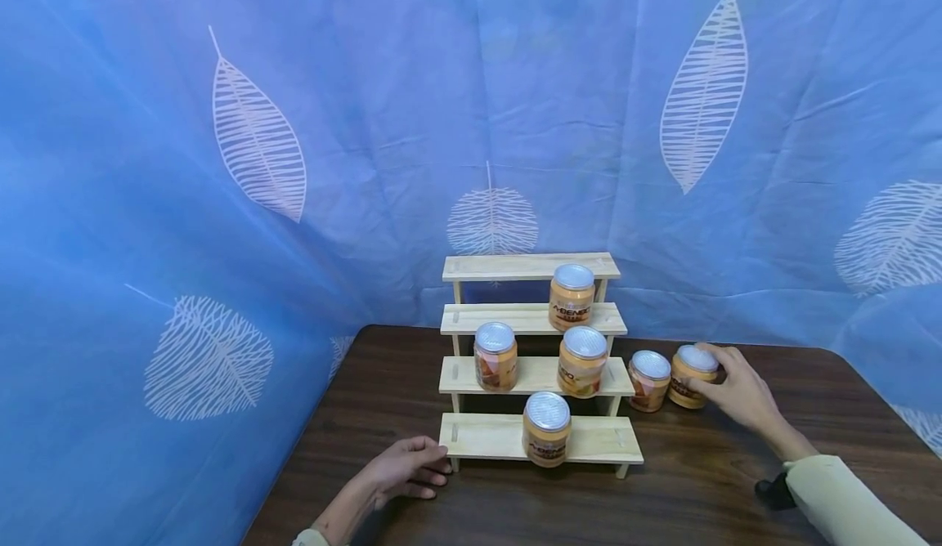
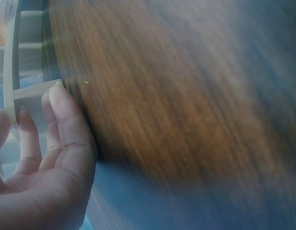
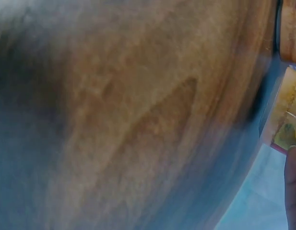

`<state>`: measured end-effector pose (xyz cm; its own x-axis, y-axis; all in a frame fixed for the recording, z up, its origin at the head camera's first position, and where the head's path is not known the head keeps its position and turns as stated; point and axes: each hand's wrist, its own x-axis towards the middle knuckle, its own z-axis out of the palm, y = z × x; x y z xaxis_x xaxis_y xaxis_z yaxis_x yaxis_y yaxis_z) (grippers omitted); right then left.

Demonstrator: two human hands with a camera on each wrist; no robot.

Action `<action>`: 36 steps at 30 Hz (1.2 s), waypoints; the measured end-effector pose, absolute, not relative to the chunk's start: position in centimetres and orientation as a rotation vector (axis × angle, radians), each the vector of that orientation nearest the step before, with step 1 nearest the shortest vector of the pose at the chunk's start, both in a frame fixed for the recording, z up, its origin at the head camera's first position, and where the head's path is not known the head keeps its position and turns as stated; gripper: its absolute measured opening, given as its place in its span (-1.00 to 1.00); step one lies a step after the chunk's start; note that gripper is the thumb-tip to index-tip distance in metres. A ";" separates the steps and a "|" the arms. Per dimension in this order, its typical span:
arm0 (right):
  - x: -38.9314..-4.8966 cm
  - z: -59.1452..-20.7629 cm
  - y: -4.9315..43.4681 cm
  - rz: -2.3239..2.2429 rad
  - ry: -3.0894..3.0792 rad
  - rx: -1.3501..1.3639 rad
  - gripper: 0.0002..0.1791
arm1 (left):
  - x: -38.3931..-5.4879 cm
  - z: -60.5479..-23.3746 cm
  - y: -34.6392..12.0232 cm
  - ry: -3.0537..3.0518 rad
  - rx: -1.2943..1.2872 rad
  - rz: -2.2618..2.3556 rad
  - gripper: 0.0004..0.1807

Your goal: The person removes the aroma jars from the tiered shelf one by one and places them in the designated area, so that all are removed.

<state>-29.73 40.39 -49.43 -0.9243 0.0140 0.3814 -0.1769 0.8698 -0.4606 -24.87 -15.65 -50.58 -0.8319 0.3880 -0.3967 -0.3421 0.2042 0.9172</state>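
A wooden stepped display rack [image 1: 486,435] stands on the table, with several orange-labelled, silver-lidded jars on its steps. My left hand [image 1: 408,469] is at the left end of the lowest step. In the left wrist view, the thumb and curled fingers [image 2: 64,110] pinch the board's end beside its short leg. Right of the rack, my right hand [image 1: 739,391] grips a jar [image 1: 686,391], thumb at its near side and fingers over the lid's far edge. Another jar [image 1: 648,391] stands right beside it. The right wrist view catches only the thumb [image 3: 294,187] against the jar's label.
One jar [image 1: 547,440] is on the lowest step, two on the second, including a left one [image 1: 495,366], and one [image 1: 571,305] on the third. Behind the dark wooden table [image 1: 706,481] hangs a blue cloth [image 1: 383,162] with white leaf prints.
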 end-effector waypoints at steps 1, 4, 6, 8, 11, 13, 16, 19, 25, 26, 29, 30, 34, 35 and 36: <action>-29.7 -49.6 40.3 0.708 -2.667 0.118 -0.25 | -24.8 -50.6 -15.7 1.921 0.040 1.684 -0.65; -29.8 -49.9 40.1 0.703 -2.670 0.107 -0.25 | -24.8 -50.7 -15.7 1.921 0.035 1.683 -0.65; -29.8 -50.0 40.0 0.697 -2.665 0.091 -0.26 | -24.7 -50.7 -15.7 1.920 0.035 1.682 -0.65; -29.8 -50.0 39.9 0.694 -2.662 0.082 -0.26 | -24.7 -50.8 -15.7 1.920 0.037 1.681 -0.65; -29.8 -50.0 39.9 0.696 -2.661 0.089 -0.26 | -24.7 -50.8 -15.7 1.923 0.039 1.678 -0.66; -29.9 -50.0 39.9 0.694 -2.663 0.096 -0.25 | -24.7 -50.8 -15.7 1.926 0.036 1.676 -0.66; -29.9 -50.0 39.8 0.690 -2.669 0.100 -0.23 | -24.8 -50.8 -15.7 1.927 0.031 1.678 -0.67; -29.9 -50.1 39.9 0.682 -2.672 0.101 -0.22 | -24.9 -50.8 -15.6 1.927 0.036 1.680 -0.67; -30.1 -50.4 40.1 0.679 -2.673 0.114 -0.22 | -24.9 -50.8 -15.6 1.924 0.038 1.681 -0.66; -30.1 -50.4 40.1 0.678 -2.674 0.116 -0.21 | -24.9 -50.7 -15.6 1.922 0.037 1.681 -0.66; -30.1 -50.3 40.2 0.679 -2.682 0.118 -0.18 | -24.9 -50.7 -15.5 1.921 0.036 1.684 -0.67; -30.1 -50.2 40.2 0.685 -2.691 0.118 -0.16 | -25.0 -50.7 -15.5 1.922 0.036 1.685 -0.67; -29.8 -49.5 40.2 0.718 -2.758 0.119 -0.03 | -25.0 -50.7 -15.5 1.928 0.034 1.679 -0.67; -29.7 -49.1 40.2 0.718 -2.774 0.126 0.00 | -24.9 -50.7 -15.6 1.929 0.032 1.677 -0.67; -29.6 -48.7 40.1 0.711 -2.785 0.143 0.01 | -24.9 -50.7 -15.6 1.928 0.033 1.675 -0.67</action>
